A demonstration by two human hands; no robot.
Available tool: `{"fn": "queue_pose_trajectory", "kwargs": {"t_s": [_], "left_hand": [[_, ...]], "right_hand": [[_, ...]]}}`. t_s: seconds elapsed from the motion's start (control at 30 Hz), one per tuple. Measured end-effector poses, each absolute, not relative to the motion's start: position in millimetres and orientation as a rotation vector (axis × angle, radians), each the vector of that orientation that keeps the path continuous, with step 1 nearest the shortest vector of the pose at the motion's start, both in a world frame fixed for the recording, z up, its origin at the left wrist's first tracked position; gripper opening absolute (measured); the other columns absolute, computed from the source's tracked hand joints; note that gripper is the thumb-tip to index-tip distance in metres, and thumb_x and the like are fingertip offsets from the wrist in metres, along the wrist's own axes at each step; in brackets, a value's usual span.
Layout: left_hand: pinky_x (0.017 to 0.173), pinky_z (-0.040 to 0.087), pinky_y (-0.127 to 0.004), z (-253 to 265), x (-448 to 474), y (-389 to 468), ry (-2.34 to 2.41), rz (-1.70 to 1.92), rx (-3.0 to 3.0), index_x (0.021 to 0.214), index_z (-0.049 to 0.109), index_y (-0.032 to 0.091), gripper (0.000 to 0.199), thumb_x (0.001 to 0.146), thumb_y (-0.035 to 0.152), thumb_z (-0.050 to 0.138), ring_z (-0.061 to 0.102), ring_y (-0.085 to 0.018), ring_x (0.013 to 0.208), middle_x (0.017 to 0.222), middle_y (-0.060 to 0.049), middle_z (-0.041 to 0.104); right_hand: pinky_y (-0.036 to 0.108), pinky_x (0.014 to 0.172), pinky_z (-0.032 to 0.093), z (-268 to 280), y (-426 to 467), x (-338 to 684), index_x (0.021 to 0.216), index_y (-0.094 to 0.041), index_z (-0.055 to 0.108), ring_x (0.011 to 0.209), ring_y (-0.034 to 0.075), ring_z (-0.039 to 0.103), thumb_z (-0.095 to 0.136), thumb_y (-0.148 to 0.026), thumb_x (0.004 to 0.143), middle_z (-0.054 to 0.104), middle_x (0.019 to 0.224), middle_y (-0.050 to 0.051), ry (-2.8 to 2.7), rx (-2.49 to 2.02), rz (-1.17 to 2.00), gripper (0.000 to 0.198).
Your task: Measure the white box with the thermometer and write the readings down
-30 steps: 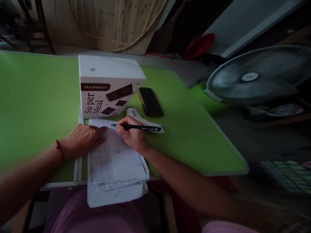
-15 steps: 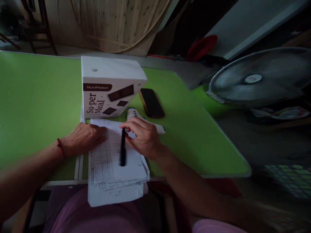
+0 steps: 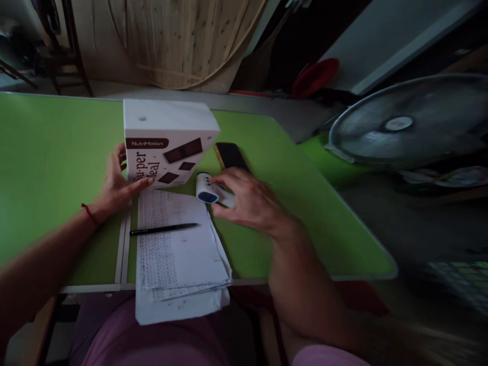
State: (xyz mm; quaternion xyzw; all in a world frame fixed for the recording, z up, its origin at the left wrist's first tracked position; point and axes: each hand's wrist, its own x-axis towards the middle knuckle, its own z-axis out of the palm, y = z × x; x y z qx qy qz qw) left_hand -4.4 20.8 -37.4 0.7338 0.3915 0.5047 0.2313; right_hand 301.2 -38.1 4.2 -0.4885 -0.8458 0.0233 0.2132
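My left hand (image 3: 116, 185) grips the lower left corner of a white NutriMotion box (image 3: 168, 140) that stands on the green table (image 3: 57, 152). My right hand (image 3: 249, 198) closes around a white and blue handheld device (image 3: 208, 188) lying just right of the box. A black pen (image 3: 163, 230) lies loose across a stack of printed papers (image 3: 179, 254) at the table's near edge. A dark phone (image 3: 231, 155) lies behind my right hand, partly hidden by it.
A large fan (image 3: 407, 122) stands to the right, off the table's edge. A red round object (image 3: 314, 73) and wooden boards (image 3: 183, 40) lie beyond the table's far side. A seam (image 3: 122, 244) splits the tabletop near the papers.
My right hand dropped the pen onto the papers and moved right to the white and blue device. My left hand left the papers and took hold of the box.
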Motion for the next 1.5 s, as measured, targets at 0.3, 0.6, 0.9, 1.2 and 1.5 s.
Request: {"fn": "queue_pose_trajectory", "kwargs": {"t_s": [0.3, 0.6, 0.9, 1.2, 1.5], "left_hand": [[0.085, 0.062, -0.054, -33, -14, 24, 1.162, 1.225, 1.937, 0.124, 0.057, 0.025, 0.07, 0.067, 0.05, 0.09, 0.066, -0.036, 0.107, 0.113, -0.01, 0.069], [0.079, 0.065, -0.04, 4, 5, -8, 1.025, 1.28, 1.699, 0.11, 0.068, 0.018, 0.046, 0.087, 0.058, 0.07, 0.072, -0.029, 0.102, 0.115, -0.012, 0.074], [0.058, 0.062, -0.031, -6, 2, -5, 1.129, 1.1, 1.882, 0.105, 0.066, 0.019, 0.041, 0.084, 0.051, 0.078, 0.074, -0.024, 0.084, 0.106, -0.013, 0.076], [0.06, 0.06, -0.029, 0, 1, -3, 1.119, 1.031, 1.991, 0.102, 0.065, 0.019, 0.044, 0.087, 0.059, 0.07, 0.073, -0.024, 0.086, 0.104, -0.011, 0.075], [0.061, 0.06, -0.029, -2, 2, -3, 1.103, 1.034, 2.024, 0.103, 0.064, 0.019, 0.041, 0.09, 0.058, 0.067, 0.073, -0.024, 0.087, 0.103, -0.011, 0.075]], "right_hand": [[0.035, 0.067, 0.049, -4, -23, 302, 0.084, -0.017, 0.064, 0.079, 0.026, 0.067, 0.062, -0.027, 0.075, 0.069, 0.09, 0.013, -2.402, -1.967, 0.245, 0.013], [0.034, 0.058, 0.054, 12, -51, 275, 0.091, -0.024, 0.061, 0.064, 0.017, 0.06, 0.067, -0.041, 0.071, 0.065, 0.081, 0.002, -1.492, -1.074, 0.74, 0.027], [0.029, 0.051, 0.047, 3, -75, 239, 0.08, -0.022, 0.059, 0.057, 0.012, 0.054, 0.076, -0.045, 0.074, 0.058, 0.069, -0.002, -1.295, -0.978, 1.502, 0.029], [0.031, 0.059, 0.05, -14, -68, 229, 0.082, -0.022, 0.059, 0.065, 0.013, 0.057, 0.082, -0.06, 0.066, 0.06, 0.075, -0.001, -1.289, -0.962, 1.56, 0.047], [0.03, 0.054, 0.046, -18, -65, 230, 0.072, -0.021, 0.06, 0.06, 0.013, 0.055, 0.082, -0.058, 0.067, 0.059, 0.066, -0.002, -1.33, -1.019, 1.501, 0.043]]}}
